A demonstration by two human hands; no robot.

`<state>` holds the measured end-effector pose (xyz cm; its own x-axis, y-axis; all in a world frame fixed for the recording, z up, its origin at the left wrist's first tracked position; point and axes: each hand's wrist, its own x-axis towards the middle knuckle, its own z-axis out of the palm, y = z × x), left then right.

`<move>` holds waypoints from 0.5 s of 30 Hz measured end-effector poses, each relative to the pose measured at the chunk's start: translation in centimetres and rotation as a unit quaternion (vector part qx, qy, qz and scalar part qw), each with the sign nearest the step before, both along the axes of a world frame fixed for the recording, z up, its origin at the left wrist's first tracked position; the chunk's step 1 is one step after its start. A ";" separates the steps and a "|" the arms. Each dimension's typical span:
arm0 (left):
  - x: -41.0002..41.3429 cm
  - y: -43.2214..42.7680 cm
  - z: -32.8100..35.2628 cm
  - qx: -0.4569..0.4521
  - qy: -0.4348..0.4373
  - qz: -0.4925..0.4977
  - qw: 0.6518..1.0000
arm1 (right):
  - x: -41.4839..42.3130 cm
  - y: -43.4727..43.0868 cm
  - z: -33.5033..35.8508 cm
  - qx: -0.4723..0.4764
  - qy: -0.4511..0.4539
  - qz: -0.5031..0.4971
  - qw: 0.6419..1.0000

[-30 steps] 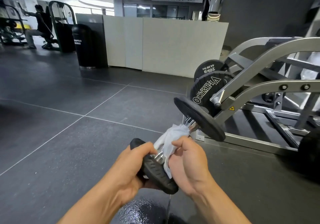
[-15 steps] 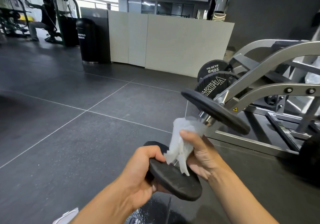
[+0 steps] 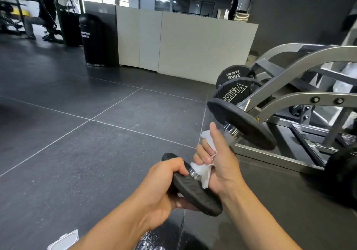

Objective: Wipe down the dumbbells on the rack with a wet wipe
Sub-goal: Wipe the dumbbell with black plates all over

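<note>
Around us lies a dark grey tiled gym floor [image 3: 92, 153], with a white partition [image 3: 193, 43] and a black bin [image 3: 90, 37] ahead and a grey weight machine [image 3: 289, 99] at the right. We hold the dumbbell [image 3: 195, 191] in the air, tilted up to the right. Our left hand [image 3: 164, 184] grips its near plate by the rim, while our right hand [image 3: 218, 162] curls round the handle, wrapping the white wet wipe [image 3: 204, 174] about it.

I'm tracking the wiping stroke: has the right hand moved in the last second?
Yes: the right hand, gripping the wipe, slid up the dumbbell toward the grey machine frame.
</note>
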<state>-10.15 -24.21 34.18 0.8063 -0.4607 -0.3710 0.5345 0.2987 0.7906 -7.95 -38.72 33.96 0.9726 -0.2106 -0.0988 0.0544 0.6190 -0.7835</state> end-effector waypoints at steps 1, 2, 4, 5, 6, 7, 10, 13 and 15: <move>0.0 -0.2 -0.2 0.006 -0.033 0.019 0.999 | 0.1 0.3 0.2 0.008 0.001 -0.036 0.999; -0.2 -0.5 -0.2 0.018 -0.074 0.030 0.997 | 0.3 0.5 0.3 0.021 0.002 -0.077 0.997; -0.6 -0.9 -0.2 0.057 -0.159 0.038 0.985 | 0.6 0.7 0.5 0.046 0.015 -0.139 0.989; -0.9 -1.1 -0.4 0.085 -0.198 0.041 0.976 | 0.7 0.7 0.5 0.065 0.024 -0.154 0.986; -1.3 -1.5 -0.6 0.124 -0.231 0.052 0.964 | 0.8 0.6 0.6 0.088 0.031 -0.159 0.983; -1.8 -1.9 -1.0 0.171 -0.258 0.068 0.949 | 0.8 0.5 0.6 0.114 0.035 -0.158 0.980; -3.6 -3.3 -1.6 0.254 -0.351 0.135 0.891 | 0.8 0.2 0.5 0.168 0.039 -0.147 0.974; -3.2 -3.0 -1.6 0.238 -0.317 0.137 0.908 | 0.6 0.4 0.7 0.153 0.011 -0.129 0.980; -1.8 -1.8 -0.8 0.167 -0.242 0.106 0.950 | 0.4 0.5 0.8 0.109 -0.022 -0.112 0.987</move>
<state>-11.99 -26.05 33.36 0.9812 -0.1906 -0.0310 0.0407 0.0475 0.9980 -7.52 -38.27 34.76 0.9082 -0.3994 -0.1251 0.2400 0.7419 -0.6261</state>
